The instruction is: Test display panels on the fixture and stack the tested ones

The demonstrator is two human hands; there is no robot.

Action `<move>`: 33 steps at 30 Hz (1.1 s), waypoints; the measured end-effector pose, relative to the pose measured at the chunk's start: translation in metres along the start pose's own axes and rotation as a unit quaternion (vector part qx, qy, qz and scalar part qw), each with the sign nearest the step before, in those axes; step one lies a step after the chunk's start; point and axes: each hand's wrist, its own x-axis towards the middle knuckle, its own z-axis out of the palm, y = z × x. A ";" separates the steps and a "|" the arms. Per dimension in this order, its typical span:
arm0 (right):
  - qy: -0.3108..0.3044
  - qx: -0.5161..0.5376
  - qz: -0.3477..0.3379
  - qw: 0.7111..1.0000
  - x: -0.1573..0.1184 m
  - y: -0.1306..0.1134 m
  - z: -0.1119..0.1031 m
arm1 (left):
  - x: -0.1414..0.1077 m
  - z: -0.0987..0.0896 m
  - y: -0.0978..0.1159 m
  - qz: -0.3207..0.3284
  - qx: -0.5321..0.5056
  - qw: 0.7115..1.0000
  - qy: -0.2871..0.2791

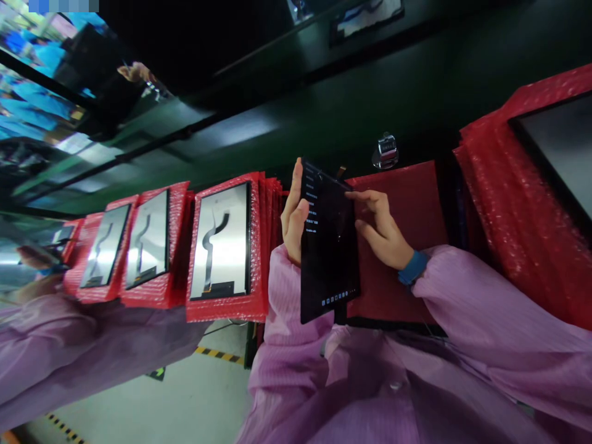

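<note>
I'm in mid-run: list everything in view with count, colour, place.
Lit display: one, black, centre
Bubble wrap: many sheets, red, stacked left and right
Silver-backed panels: three clear ones, silver, on the left stacks
Dark-framed panel: one, grey, on the right stack
Flat sheet: one, red, right of the display
Metal counter: one, silver, beyond the sheet
Glossy surface: one, dark green, behind the counter
Striped tape: two strips, yellow and black, lower left
Co-worker: one, pink clothing, left edge
Other people: several, blue, upper left
Left grip: one, pink sleeve, holding the display's left edge
Right grip: one, pink sleeve, at the display's upper right edge
</note>
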 end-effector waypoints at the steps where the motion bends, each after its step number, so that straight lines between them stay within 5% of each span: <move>1: -0.022 -0.006 -0.018 1.000 0.000 0.000 0.001 | 0.000 0.000 0.000 -0.001 -0.005 1.000 0.001; 20: -0.117 0.019 -0.047 0.992 0.010 0.008 0.004 | -0.001 -0.002 0.003 -0.013 -0.014 1.000 -0.006; 24: -0.036 0.026 -0.045 0.998 0.011 0.005 0.003 | -0.001 0.001 0.006 -0.014 -0.020 1.000 0.007; 28: 0.121 0.048 0.062 0.990 0.017 0.010 -0.003 | -0.001 0.001 0.007 -0.013 -0.015 1.000 0.020; 33: 0.119 0.051 0.108 0.986 0.021 0.014 -0.009 | 0.000 0.000 0.007 -0.006 -0.007 1.000 0.012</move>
